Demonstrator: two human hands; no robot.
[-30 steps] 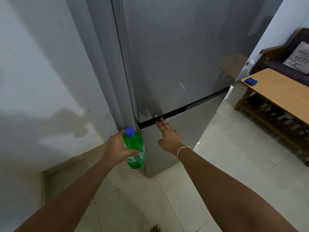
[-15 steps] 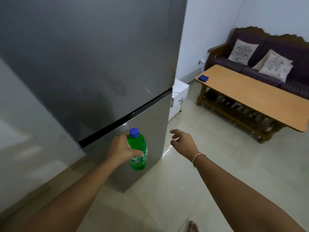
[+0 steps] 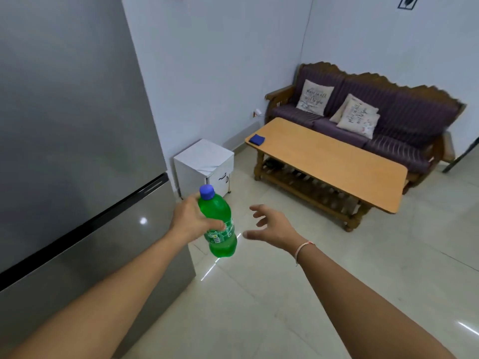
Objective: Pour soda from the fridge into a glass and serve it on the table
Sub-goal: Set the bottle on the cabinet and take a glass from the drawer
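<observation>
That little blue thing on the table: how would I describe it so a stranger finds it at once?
Find the purple sofa against the far wall; the long wooden table stands before it. At the tabletop's left end corner lies a small flat dark blue square, the only item on that light wood surface.

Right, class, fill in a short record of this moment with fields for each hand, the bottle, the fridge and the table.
left hand: left hand grips the green soda bottle around its middle
right hand: right hand holds nothing, fingers spread
bottle: roughly upright, blue cap on
fridge: fridge doors closed
table: wooden table by the sofa; a small blue item lies at one corner; no glass seen
</observation>
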